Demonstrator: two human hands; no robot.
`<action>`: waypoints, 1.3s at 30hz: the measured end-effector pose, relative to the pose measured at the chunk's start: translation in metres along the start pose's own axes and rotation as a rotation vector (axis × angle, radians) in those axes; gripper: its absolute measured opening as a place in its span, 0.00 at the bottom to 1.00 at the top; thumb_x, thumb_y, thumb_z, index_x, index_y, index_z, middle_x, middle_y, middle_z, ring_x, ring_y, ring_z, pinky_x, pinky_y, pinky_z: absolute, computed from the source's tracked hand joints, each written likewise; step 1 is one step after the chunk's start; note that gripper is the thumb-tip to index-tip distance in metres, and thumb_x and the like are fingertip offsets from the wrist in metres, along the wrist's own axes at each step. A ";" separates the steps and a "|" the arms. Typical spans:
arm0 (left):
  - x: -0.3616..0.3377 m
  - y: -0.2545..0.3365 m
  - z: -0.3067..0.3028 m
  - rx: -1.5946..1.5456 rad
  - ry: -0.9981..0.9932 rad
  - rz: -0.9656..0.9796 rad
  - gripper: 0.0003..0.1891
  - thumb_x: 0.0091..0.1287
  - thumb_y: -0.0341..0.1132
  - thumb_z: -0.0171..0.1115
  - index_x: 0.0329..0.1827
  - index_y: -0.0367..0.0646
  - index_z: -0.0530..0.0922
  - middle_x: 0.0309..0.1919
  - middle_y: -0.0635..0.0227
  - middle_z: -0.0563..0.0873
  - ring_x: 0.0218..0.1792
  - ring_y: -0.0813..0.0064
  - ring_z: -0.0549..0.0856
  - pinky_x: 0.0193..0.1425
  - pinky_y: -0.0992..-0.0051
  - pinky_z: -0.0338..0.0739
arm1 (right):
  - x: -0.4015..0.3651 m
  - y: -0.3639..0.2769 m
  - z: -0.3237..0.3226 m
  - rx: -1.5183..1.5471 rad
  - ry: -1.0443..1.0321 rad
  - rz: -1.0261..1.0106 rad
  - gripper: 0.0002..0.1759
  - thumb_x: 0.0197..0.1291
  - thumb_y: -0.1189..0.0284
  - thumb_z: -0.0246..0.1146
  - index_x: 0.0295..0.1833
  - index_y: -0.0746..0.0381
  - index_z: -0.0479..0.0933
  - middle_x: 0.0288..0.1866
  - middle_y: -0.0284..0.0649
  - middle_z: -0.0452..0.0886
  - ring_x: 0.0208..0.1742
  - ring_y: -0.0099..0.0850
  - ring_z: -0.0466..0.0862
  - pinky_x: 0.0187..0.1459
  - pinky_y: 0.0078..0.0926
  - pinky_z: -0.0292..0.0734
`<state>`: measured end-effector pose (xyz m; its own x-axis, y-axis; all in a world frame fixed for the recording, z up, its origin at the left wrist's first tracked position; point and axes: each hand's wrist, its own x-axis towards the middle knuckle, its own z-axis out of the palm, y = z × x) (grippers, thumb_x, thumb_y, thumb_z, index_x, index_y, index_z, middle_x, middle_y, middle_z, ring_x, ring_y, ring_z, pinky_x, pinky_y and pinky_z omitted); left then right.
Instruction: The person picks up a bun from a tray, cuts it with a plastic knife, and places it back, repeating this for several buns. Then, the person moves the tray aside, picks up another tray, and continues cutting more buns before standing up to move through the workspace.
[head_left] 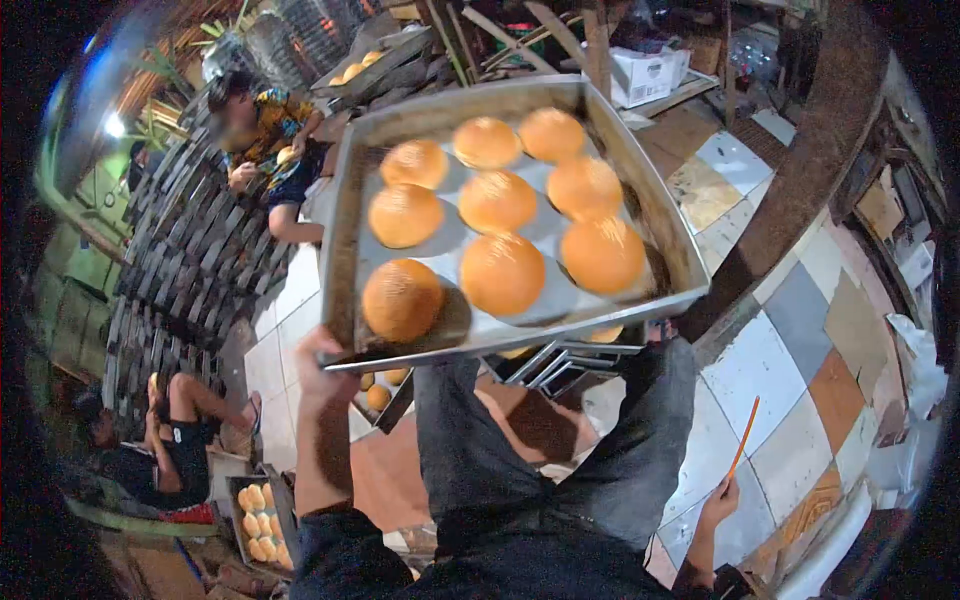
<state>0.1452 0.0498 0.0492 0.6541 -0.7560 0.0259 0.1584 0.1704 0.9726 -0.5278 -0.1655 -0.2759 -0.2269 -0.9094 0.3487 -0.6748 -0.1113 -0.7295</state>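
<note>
My left hand (322,358) grips the near left corner of a metal baking tray (520,338). The tray is lifted and tilted above my knees. Several round, glossy golden-brown buns (497,202) lie spaced out in it, on a pale liner. Low on the right, away from the tray, my right hand (722,497) is closed around a thin orange stick (745,437) that points upward. The tray hides part of the floor and whatever supports its near right corner.
Below the tray are a metal rack (575,370) and small buns (378,397). Another bun tray (243,490) stands lower left. Two people (272,130) sit at the left, beside tall stacks of dark moulds (185,230). A white box (645,78) stands behind; the floor is tiled (780,350).
</note>
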 end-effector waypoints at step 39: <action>0.157 0.035 0.110 0.425 -0.581 -0.197 0.51 0.39 0.41 0.72 0.69 0.37 0.57 0.55 0.53 0.76 0.52 0.58 0.80 0.55 0.64 0.76 | 0.056 -0.081 -0.003 0.129 0.030 0.049 0.16 0.68 0.70 0.54 0.52 0.72 0.75 0.41 0.43 0.79 0.35 0.28 0.77 0.38 0.25 0.73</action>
<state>0.1719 -0.1322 0.1131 0.1281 -0.9796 -0.1550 -0.1443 -0.1730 0.9743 -0.4880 -0.2059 -0.1958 -0.2793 -0.9029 0.3267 -0.5667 -0.1197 -0.8152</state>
